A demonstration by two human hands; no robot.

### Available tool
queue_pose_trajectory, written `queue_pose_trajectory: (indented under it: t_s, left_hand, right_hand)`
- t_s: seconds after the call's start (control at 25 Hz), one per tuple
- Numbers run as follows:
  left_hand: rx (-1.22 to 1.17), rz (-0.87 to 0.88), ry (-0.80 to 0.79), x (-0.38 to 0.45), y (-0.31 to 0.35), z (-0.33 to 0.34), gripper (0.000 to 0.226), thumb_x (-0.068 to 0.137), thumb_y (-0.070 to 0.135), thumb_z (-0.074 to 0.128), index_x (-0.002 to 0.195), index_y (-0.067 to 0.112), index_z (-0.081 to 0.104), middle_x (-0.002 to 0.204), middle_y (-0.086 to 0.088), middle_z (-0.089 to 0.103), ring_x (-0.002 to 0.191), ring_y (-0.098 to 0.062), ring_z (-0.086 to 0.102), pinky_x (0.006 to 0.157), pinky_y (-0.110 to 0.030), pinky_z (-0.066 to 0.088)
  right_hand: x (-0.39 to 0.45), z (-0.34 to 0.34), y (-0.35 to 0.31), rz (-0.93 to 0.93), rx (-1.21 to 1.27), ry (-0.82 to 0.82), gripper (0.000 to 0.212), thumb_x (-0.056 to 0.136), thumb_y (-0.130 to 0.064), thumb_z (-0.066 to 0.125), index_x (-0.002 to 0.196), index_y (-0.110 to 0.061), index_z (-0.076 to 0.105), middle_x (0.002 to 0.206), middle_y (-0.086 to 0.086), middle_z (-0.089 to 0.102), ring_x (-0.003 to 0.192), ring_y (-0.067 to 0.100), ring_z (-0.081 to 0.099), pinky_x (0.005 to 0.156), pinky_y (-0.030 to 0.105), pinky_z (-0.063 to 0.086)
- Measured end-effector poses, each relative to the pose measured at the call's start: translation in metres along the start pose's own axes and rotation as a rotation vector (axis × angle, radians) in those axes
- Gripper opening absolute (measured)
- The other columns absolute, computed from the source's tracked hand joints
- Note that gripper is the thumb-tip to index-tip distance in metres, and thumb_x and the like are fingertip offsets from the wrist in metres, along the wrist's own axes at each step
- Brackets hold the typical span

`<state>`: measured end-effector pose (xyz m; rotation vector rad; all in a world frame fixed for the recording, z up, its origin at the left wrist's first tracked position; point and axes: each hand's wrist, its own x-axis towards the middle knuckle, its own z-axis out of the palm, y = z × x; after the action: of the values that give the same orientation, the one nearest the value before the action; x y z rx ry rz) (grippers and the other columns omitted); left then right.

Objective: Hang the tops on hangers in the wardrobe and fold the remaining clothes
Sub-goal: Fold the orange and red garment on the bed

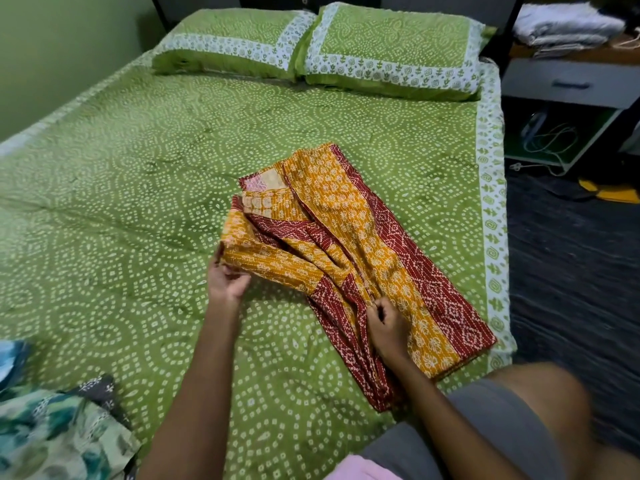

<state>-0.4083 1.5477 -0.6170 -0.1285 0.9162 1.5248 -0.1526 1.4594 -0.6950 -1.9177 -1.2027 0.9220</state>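
While the garment (363, 258) lies on the bed's (138, 168) right side, your left hand (227, 282) grips its near-left fold and your right hand (388, 327) pinches its near middle.

Matt cotton-like cloth is covering the bed (138, 174), a green bedspread printed with white dots. The orange and maroon garment (363, 244) is showing a stitched, finely ribbed cloth surface, dull and creased. Two pillows (391, 46) are wearing the same matt printed fabric. Soft floral cloth (52, 434) is lying crumpled at the lower left. The bedside cabinet (568, 84) is showing a smooth, painted-looking drawer front.
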Motion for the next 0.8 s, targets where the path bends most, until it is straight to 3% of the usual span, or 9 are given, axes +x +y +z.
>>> queue_pose_trajectory:
  t_s: [0.08, 0.2, 0.28, 0.4, 0.52, 0.6, 0.64, 0.72, 0.8]
  left_hand:
    - [-0.039, 0.110, 0.000, -0.004, 0.034, -0.010, 0.013, 0.083, 0.021, 0.060, 0.071, 0.017, 0.054, 0.056, 0.009, 0.053, 0.040, -0.003, 0.047, 0.042, -0.013, 0.041]
    - [0.079, 0.239, 0.111, -0.011, 0.071, -0.033, 0.004, 0.079, 0.014, 0.059, 0.082, 0.016, 0.056, 0.070, 0.004, 0.067, 0.065, -0.008, 0.060, 0.080, -0.022, 0.051]
    - [0.255, 0.259, 0.256, -0.015, 0.084, -0.066, 0.008, 0.083, 0.008, 0.058, 0.091, 0.011, 0.059, 0.096, -0.005, 0.070, 0.084, -0.014, 0.062, 0.095, -0.030, 0.046]
    - [1.018, 0.323, 0.583, -0.031, 0.080, -0.111, 0.043, 0.086, 0.017, 0.064, 0.123, -0.001, 0.052, 0.129, -0.019, 0.054, 0.114, -0.033, 0.055, 0.096, -0.039, 0.044]
    - [1.511, 0.709, 0.735, -0.035, 0.065, -0.100, 0.053, 0.082, 0.008, 0.066, 0.127, -0.007, 0.042, 0.127, -0.027, 0.047, 0.114, -0.041, 0.047, 0.093, -0.045, 0.039]
    - [1.459, 0.822, 0.464, -0.034, 0.037, -0.070, 0.037, 0.087, 0.008, 0.061, 0.120, -0.003, 0.048, 0.116, -0.022, 0.054, 0.099, -0.033, 0.056, 0.080, -0.036, 0.045]
    - [1.380, 0.677, 0.252, -0.034, 0.017, -0.052, 0.028, 0.091, 0.009, 0.057, 0.116, -0.002, 0.053, 0.110, -0.019, 0.059, 0.089, -0.025, 0.059, 0.072, -0.029, 0.048]
    - [1.288, 0.159, -0.157, -0.040, -0.038, -0.020, 0.020, 0.095, 0.013, 0.049, 0.106, 0.000, 0.059, 0.102, -0.018, 0.064, 0.077, -0.018, 0.062, 0.064, -0.022, 0.053]
    - [1.237, -0.317, -0.386, -0.049, -0.090, 0.006, 0.021, 0.096, 0.019, 0.049, 0.099, 0.001, 0.061, 0.100, -0.017, 0.066, 0.083, -0.022, 0.064, 0.074, -0.025, 0.056]
  right_hand:
    - [0.000, 0.000, 0.001, -0.004, -0.002, -0.004, 0.022, 0.094, -0.012, 0.048, 0.074, -0.020, 0.046, 0.064, -0.003, 0.051, 0.052, 0.012, 0.042, 0.050, 0.019, 0.035]
    - [-0.001, -0.001, -0.001, -0.009, -0.025, -0.006, 0.018, 0.094, -0.012, 0.047, 0.077, -0.016, 0.047, 0.066, -0.002, 0.051, 0.053, 0.014, 0.043, 0.050, 0.021, 0.036]
    - [-0.001, -0.001, -0.002, -0.020, -0.038, -0.004, 0.019, 0.093, -0.011, 0.047, 0.075, -0.016, 0.046, 0.065, -0.001, 0.050, 0.053, 0.015, 0.042, 0.050, 0.024, 0.037]
    - [-0.002, -0.002, -0.004, -0.024, -0.039, 0.000, 0.020, 0.094, -0.011, 0.047, 0.075, -0.016, 0.046, 0.065, -0.001, 0.050, 0.053, 0.016, 0.043, 0.051, 0.027, 0.040]
    - [-0.002, -0.004, -0.005, -0.024, -0.025, -0.021, 0.018, 0.095, -0.010, 0.046, 0.078, -0.014, 0.048, 0.064, -0.001, 0.050, 0.052, 0.016, 0.044, 0.048, 0.026, 0.040]
    - [-0.002, -0.006, -0.003, -0.014, 0.006, -0.039, 0.024, 0.095, -0.009, 0.044, 0.073, -0.018, 0.047, 0.061, -0.002, 0.049, 0.049, 0.014, 0.041, 0.042, 0.018, 0.036]
    - [-0.001, -0.007, -0.003, -0.003, 0.027, -0.041, 0.027, 0.096, -0.009, 0.043, 0.071, -0.020, 0.046, 0.059, -0.002, 0.048, 0.047, 0.012, 0.038, 0.038, 0.013, 0.033]
    - [0.000, -0.009, -0.003, 0.030, 0.078, -0.044, 0.029, 0.097, -0.009, 0.042, 0.070, -0.021, 0.046, 0.058, -0.003, 0.046, 0.046, 0.010, 0.036, 0.037, 0.013, 0.030]
    - [-0.001, -0.008, -0.003, 0.045, 0.126, -0.048, 0.028, 0.098, -0.012, 0.041, 0.072, -0.022, 0.047, 0.060, -0.002, 0.046, 0.049, 0.012, 0.036, 0.044, 0.021, 0.032]
